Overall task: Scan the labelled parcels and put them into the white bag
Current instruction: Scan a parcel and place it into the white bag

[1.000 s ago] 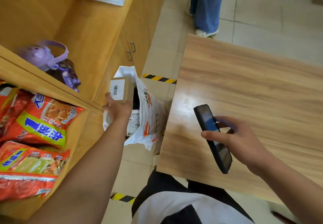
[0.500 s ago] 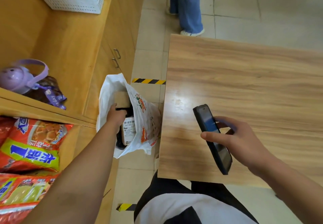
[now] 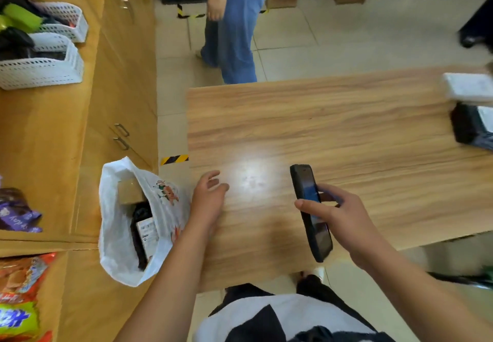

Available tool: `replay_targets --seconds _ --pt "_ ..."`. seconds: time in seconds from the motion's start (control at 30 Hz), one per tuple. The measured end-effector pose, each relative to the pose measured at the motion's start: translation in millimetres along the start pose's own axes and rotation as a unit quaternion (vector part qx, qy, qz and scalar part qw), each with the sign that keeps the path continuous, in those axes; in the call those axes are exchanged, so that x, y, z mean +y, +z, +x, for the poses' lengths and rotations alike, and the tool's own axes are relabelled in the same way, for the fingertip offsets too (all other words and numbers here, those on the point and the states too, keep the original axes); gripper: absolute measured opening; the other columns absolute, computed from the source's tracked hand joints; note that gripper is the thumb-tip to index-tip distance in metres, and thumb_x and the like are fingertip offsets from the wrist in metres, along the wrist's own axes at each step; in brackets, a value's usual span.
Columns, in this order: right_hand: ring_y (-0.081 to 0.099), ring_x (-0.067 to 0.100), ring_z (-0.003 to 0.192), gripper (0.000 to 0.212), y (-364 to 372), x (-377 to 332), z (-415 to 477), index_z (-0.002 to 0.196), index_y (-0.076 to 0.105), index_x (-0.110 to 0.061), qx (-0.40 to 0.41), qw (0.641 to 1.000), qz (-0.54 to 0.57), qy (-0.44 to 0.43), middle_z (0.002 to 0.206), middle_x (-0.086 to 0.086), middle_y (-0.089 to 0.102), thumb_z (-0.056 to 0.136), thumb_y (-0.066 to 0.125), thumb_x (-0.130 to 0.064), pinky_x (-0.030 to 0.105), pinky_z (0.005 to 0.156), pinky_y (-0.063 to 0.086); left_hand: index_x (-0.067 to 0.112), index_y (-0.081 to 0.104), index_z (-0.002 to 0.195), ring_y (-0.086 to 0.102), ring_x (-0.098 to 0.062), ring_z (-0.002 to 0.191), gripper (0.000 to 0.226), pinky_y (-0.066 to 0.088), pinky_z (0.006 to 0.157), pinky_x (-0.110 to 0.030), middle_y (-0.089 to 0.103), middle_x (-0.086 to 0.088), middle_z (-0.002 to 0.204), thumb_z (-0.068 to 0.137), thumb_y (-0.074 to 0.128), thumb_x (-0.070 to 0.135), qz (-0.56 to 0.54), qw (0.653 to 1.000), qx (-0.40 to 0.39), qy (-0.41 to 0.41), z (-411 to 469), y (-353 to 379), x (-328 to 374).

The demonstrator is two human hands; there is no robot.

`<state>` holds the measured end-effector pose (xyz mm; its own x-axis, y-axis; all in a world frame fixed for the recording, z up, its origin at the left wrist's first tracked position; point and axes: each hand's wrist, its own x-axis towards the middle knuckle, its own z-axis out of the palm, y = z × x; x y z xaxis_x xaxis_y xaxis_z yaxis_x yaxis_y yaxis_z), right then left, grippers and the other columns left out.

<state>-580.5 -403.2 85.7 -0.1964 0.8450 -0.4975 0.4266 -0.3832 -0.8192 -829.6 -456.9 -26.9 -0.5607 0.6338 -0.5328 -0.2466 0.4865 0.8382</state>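
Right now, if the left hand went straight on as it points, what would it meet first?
Probably only bare wooden table: the left hand points across it, no parcel in line. Its height is unclear.

Beige tiled floor point(image 3: 306, 37) runs between yellow wooden cabinets point(image 3: 125, 80) at left and a glossy wood-grain table point(image 3: 333, 133) at right.

Ahead of our left fingers point(image 3: 212, 175) the counter point(image 3: 320, 123) runs open to its far edge. To their right, the scanner point(image 3: 302, 179) gripped in our right fingers point(image 3: 330, 191) stands in the way. Far right of those, 2 obstacles crowd the counter's edge: a white parcel point(image 3: 466, 87) and a black parcel point(image 3: 468, 128). Left of our left fingers, the white bag point(image 3: 112, 235) gapes between counter and cabinet point(image 3: 125, 96), partly filled.
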Motion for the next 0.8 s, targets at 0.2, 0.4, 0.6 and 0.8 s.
replay_targets --seconds 0.2,0.4,0.6,0.8 --pt "0.072 0.002 0.068 0.059 -104 30 -3 0.124 0.064 -0.026 0.074 0.993 0.095 0.014 0.105 -0.003 0.068 0.071 0.088 -0.035 0.016 0.046 0.05 0.032 0.063 0.104 0.065 -0.023 0.101 0.024 0.053 0.083 -0.037 0.062 -0.007 0.119 0.091 0.062 0.012 0.058 0.992 -0.108 0.029 -41 119 34" --pt "0.073 0.013 0.081 0.075 -230 70 4 0.134 0.061 -0.024 0.134 0.98 0.149 0.012 0.11 -0.003 0.069 0.068 0.089 -0.044 0.029 0.064 0.054 0.034 0.063 0.106 0.064 -0.016 0.098 0.023 0.052 0.079 -0.029 0.062 0.0 0.116 0.091 0.064 0.017 0.119 0.976 -0.175 0.044 -85 247 50" --pt "0.073 0.012 0.081 0.074 -345 118 5 0.126 0.066 -0.024 0.179 0.969 0.172 0.002 0.111 0.001 0.069 0.061 0.091 -0.05 0.019 0.055 0.051 0.033 0.064 0.106 0.062 -0.022 0.104 0.021 0.051 0.092 -0.041 0.06 0.001 0.118 0.092 0.063 0.017 0.176 0.959 -0.213 0.058 -121 370 38" --pt "0.074 0.008 0.071 0.049 -423 152 -8 0.113 0.072 -0.029 0.223 0.953 0.204 -0.003 0.104 0.004 0.074 0.068 0.089 -0.041 0.014 0.047 0.05 0.039 0.063 0.105 0.062 -0.012 0.094 0.023 0.048 0.071 -0.028 0.059 0.011 0.117 0.09 0.066 0.022 0.249 0.927 -0.268 0.078 -132 460 33"
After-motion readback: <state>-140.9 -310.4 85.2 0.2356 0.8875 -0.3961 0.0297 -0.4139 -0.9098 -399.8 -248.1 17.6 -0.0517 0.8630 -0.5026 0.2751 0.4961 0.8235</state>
